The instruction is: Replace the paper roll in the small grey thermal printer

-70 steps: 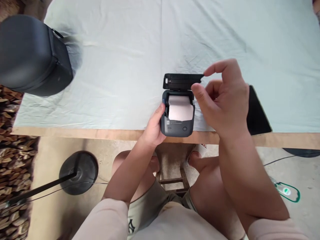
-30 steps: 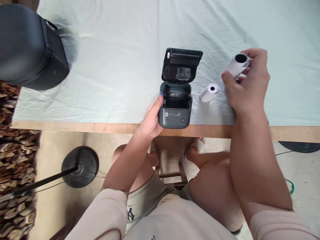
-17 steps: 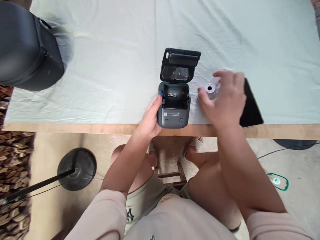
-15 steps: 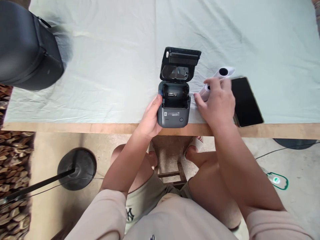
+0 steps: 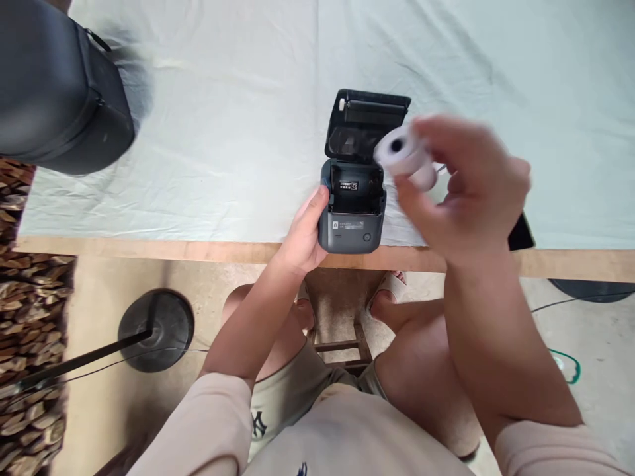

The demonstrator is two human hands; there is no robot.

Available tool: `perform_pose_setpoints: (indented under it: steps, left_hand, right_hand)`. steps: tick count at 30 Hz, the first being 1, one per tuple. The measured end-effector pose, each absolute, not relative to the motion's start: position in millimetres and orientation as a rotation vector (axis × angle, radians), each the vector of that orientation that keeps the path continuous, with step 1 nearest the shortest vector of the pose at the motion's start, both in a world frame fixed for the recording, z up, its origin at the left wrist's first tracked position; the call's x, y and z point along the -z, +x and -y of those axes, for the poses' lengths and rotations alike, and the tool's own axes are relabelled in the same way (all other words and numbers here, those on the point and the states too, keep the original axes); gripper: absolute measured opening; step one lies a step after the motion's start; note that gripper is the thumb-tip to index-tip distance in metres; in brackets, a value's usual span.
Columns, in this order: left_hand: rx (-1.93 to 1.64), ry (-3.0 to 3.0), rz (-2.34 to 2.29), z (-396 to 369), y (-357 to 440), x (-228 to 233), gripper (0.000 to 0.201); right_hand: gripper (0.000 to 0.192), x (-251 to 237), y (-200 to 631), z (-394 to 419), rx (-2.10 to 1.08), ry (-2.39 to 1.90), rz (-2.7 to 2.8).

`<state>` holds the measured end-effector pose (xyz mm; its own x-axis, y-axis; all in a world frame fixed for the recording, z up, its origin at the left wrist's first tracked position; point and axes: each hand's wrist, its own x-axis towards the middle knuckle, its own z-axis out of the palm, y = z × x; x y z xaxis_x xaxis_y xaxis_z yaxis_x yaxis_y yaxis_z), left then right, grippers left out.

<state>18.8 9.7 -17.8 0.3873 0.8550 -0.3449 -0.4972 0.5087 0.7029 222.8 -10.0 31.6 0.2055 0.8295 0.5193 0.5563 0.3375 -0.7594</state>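
A small dark grey label printer (image 5: pixel 353 228) stands near the table's front edge, its lid (image 5: pixel 367 122) flipped up and the paper bay bare inside. My left hand (image 5: pixel 307 225) grips the printer's left side, thumb on the top rim. To the right of the raised lid, my right hand (image 5: pixel 466 185) pinches a white paper roll (image 5: pixel 407 158) between thumb and fingers, its dark core hole facing the printer. The roll is in the air and slightly blurred. Behind my right hand, a black phone (image 5: pixel 520 235) lies mostly hidden; the second roll cannot be made out.
A large black zipped case (image 5: pixel 64 92) stands on the pale green tablecloth (image 5: pixel 223 132) at the left. The wooden table edge (image 5: pixel 198 249) runs across in front of me. Below are a round black stand base (image 5: pixel 156 330) with a pole and stacked firewood (image 5: pixel 32 330).
My right hand has lifted a paper roll off the cloth and brought it up beside the open lid. My left hand still holds the printer; the view has shifted slightly.
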Motion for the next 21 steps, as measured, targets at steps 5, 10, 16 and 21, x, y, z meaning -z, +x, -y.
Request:
perform_pose_setpoints:
  steps: [5,10,16,21]
  left_hand:
    - [-0.943,0.533,-0.763,-8,21,15,0.05]
    - [-0.933,0.563,-0.78,-6,21,13,0.05]
    - [-0.965,0.537,-0.768,-9,22,15,0.042]
    - [-0.979,0.577,-0.793,-10,18,14,0.048]
  right_hand:
    - [0.044,-51,203,21,-0.182,-1.47,2.049]
    - [0.038,-35,205,12,-0.197,-1.603,2.063]
    - [0.042,-33,198,15,-0.18,-1.521,2.04]
    - [0.029,-34,197,19,-0.317,-1.254,2.128]
